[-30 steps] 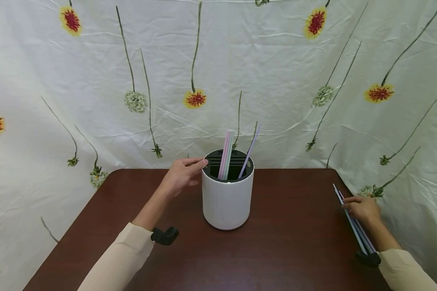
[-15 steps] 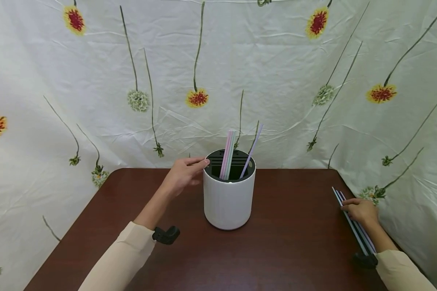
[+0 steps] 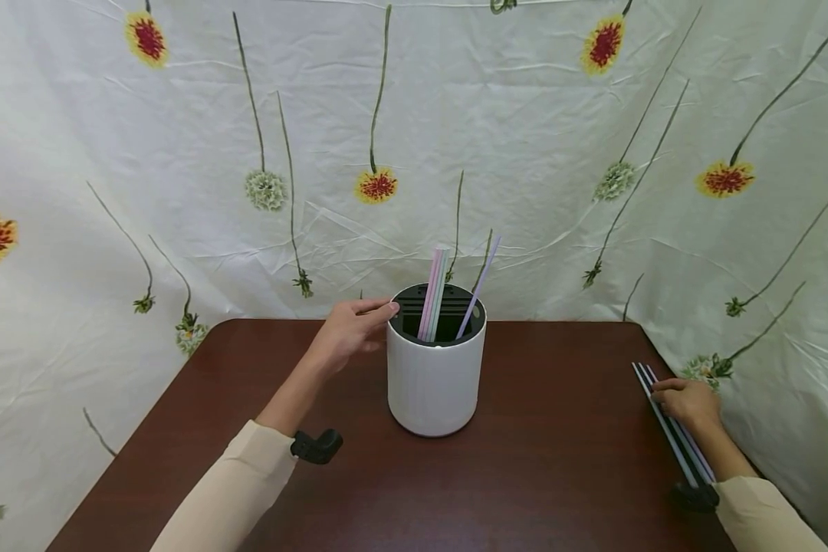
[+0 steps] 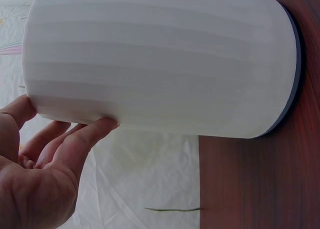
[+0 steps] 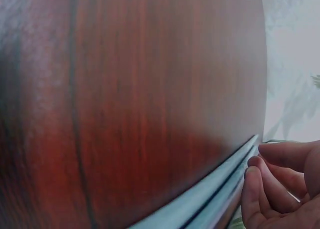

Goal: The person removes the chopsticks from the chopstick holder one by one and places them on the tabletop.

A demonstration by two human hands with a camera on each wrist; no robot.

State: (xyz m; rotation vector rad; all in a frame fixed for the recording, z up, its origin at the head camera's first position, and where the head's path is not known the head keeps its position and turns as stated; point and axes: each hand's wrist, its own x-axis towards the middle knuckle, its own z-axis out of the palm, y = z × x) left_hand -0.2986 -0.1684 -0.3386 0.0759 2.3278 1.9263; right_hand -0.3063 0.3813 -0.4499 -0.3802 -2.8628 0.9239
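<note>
A white cylindrical knife holder (image 3: 433, 387) with a black slotted top stands upright on the brown table. Several pastel straws (image 3: 432, 295) stand bunched in its front opening, and a single lilac straw (image 3: 479, 285) leans right. My left hand (image 3: 348, 331) holds the holder at its left side, thumb at the rim and fingertips against the wall (image 4: 160, 64). At the table's right edge, my right hand (image 3: 688, 402) is over a few loose blue and lilac straws (image 3: 662, 422). In the right wrist view its fingers (image 5: 252, 179) are bent with the tips together at the straws.
The dark brown table (image 3: 552, 460) ends at the right just past the loose straws. A white cloth (image 3: 524, 123) with printed flowers hangs behind it and along both sides. A black wrist camera (image 3: 317, 447) sits on my left wrist.
The loose straws under my right hand have slid toward me, and their far ends now lie nearly level. My left hand stays at the holder; the head view has shifted slightly.
</note>
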